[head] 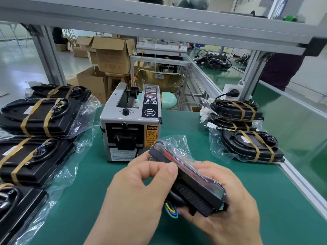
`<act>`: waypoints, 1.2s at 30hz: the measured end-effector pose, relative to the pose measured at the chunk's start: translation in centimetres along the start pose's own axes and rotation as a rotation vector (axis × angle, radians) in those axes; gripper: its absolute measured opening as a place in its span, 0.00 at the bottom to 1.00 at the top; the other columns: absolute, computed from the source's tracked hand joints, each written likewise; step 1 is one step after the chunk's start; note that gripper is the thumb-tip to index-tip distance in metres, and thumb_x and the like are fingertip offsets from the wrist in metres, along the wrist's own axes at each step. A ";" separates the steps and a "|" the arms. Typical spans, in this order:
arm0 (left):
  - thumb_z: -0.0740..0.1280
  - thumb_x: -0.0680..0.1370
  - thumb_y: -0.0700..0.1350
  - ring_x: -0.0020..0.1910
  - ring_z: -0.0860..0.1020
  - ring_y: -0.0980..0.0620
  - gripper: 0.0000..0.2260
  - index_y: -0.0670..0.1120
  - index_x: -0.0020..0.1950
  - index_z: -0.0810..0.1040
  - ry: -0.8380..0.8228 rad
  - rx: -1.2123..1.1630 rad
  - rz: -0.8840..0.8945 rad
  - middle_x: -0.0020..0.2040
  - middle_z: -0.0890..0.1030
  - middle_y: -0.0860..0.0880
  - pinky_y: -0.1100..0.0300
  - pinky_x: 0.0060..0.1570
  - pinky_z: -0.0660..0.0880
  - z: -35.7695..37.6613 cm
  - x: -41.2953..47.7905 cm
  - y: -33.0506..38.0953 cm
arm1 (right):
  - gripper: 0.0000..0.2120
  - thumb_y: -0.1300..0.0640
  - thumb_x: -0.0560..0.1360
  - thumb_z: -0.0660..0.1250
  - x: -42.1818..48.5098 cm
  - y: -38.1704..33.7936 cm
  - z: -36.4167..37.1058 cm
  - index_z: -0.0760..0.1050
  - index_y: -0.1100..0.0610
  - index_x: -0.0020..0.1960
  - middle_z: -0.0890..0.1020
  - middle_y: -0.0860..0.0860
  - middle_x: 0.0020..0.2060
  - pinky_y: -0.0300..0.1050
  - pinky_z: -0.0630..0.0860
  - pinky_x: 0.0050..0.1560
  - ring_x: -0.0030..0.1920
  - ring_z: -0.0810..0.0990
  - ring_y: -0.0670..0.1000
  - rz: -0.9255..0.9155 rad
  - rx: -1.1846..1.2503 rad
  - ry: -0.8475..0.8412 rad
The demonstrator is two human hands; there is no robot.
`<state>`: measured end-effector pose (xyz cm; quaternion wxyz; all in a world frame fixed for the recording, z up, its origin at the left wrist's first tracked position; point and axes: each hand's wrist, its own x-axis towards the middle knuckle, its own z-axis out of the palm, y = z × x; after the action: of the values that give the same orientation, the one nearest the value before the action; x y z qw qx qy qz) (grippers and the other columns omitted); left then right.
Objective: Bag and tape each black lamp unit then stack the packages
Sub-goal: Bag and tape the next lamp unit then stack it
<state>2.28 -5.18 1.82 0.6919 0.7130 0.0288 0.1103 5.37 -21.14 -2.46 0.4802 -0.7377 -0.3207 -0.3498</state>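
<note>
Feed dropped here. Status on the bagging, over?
Left hand and right hand grip lamp unit; bag over its far end. Tape dispenser ahead, not blocking.

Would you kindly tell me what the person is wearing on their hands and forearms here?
Nothing that shows: the left hand and right hand are bare, with no gloves, rings, watch or wristband, and no sleeve reaches the wrists or visible forearm. The left thumbnail is cut short.
</note>
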 end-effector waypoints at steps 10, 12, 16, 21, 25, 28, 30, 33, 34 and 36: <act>0.71 0.65 0.52 0.46 0.72 0.82 0.05 0.54 0.30 0.83 0.176 0.070 0.028 0.51 0.83 0.58 0.84 0.44 0.62 1.5 -0.7 0.2 | 0.27 0.44 0.61 0.77 -0.3 -0.1 0.0 0.76 0.57 0.53 0.78 0.42 0.55 0.33 0.72 0.57 0.57 0.78 0.43 0.035 -0.035 0.012; 0.70 0.66 0.55 0.48 0.71 0.82 0.08 0.54 0.30 0.83 0.178 0.071 0.030 0.51 0.83 0.56 0.85 0.43 0.61 1.6 -0.8 0.3 | 0.27 0.45 0.61 0.77 -0.4 0.0 -0.1 0.76 0.58 0.53 0.78 0.42 0.55 0.33 0.73 0.56 0.57 0.78 0.43 0.038 -0.042 0.012; 0.72 0.65 0.52 0.47 0.71 0.82 0.04 0.54 0.30 0.82 0.204 0.097 0.049 0.51 0.82 0.60 0.85 0.42 0.61 1.9 -0.9 0.3 | 0.25 0.43 0.63 0.77 -0.4 -0.1 0.1 0.75 0.53 0.55 0.78 0.40 0.56 0.34 0.73 0.56 0.57 0.79 0.44 0.055 -0.025 0.023; 0.71 0.59 0.56 0.42 0.76 0.71 0.06 0.57 0.33 0.81 0.255 0.089 0.040 0.52 0.81 0.66 0.82 0.42 0.64 2.1 -0.9 0.2 | 0.25 0.41 0.65 0.75 -0.5 -0.2 0.2 0.76 0.55 0.55 0.78 0.41 0.57 0.35 0.74 0.56 0.57 0.79 0.45 0.060 -0.029 0.033; 0.78 0.52 0.64 0.49 0.79 0.59 0.24 0.56 0.43 0.79 0.274 0.015 -0.044 0.48 0.82 0.57 0.63 0.53 0.74 1.5 -0.3 -0.3 | 0.26 0.46 0.61 0.80 -0.4 -0.3 0.2 0.76 0.56 0.53 0.79 0.44 0.55 0.40 0.76 0.55 0.56 0.79 0.47 0.032 -0.036 0.033; 0.77 0.46 0.57 0.56 0.78 0.58 0.37 0.57 0.54 0.73 0.189 -0.113 -0.125 0.55 0.81 0.55 0.56 0.61 0.72 0.8 0.6 -0.8 | 0.26 0.48 0.60 0.80 -0.2 -0.3 0.2 0.76 0.56 0.52 0.79 0.45 0.54 0.38 0.75 0.56 0.56 0.80 0.47 -0.003 -0.037 0.015; 0.80 0.52 0.46 0.56 0.80 0.55 0.39 0.52 0.63 0.73 -0.060 -0.350 -0.207 0.57 0.82 0.51 0.58 0.56 0.74 0.0 1.4 -0.7 | 0.27 0.46 0.61 0.79 0.0 -0.3 0.1 0.75 0.56 0.54 0.79 0.44 0.53 0.38 0.74 0.56 0.56 0.80 0.47 -0.008 -0.013 -0.008; 0.78 0.60 0.41 0.51 0.81 0.45 0.26 0.48 0.57 0.81 -0.362 -0.523 -0.272 0.55 0.83 0.41 0.50 0.53 0.76 -0.8 2.1 -0.7 | 0.27 0.45 0.61 0.78 0.2 -0.2 0.0 0.74 0.55 0.55 0.79 0.44 0.53 0.43 0.76 0.55 0.55 0.80 0.48 0.001 0.025 -0.039; 0.76 0.61 0.42 0.51 0.80 0.44 0.23 0.48 0.55 0.82 -0.368 -0.539 -0.289 0.55 0.82 0.39 0.48 0.54 0.76 -0.9 2.2 -0.9 | 0.27 0.45 0.61 0.78 0.3 -0.2 0.0 0.74 0.54 0.55 0.79 0.43 0.54 0.45 0.77 0.55 0.56 0.80 0.48 0.012 0.032 -0.056; 0.74 0.62 0.44 0.54 0.80 0.41 0.21 0.48 0.56 0.82 -0.346 -0.560 -0.300 0.57 0.81 0.38 0.43 0.57 0.74 -0.9 2.4 -1.5 | 0.31 0.43 0.61 0.77 0.5 -0.1 -0.4 0.73 0.53 0.60 0.78 0.42 0.58 0.43 0.75 0.58 0.59 0.78 0.47 0.041 0.000 -0.112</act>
<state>4.60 -3.75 0.62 0.8636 0.4915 -0.0157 -0.1110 5.45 -21.44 -1.85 0.4686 -0.7627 -0.3318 -0.2977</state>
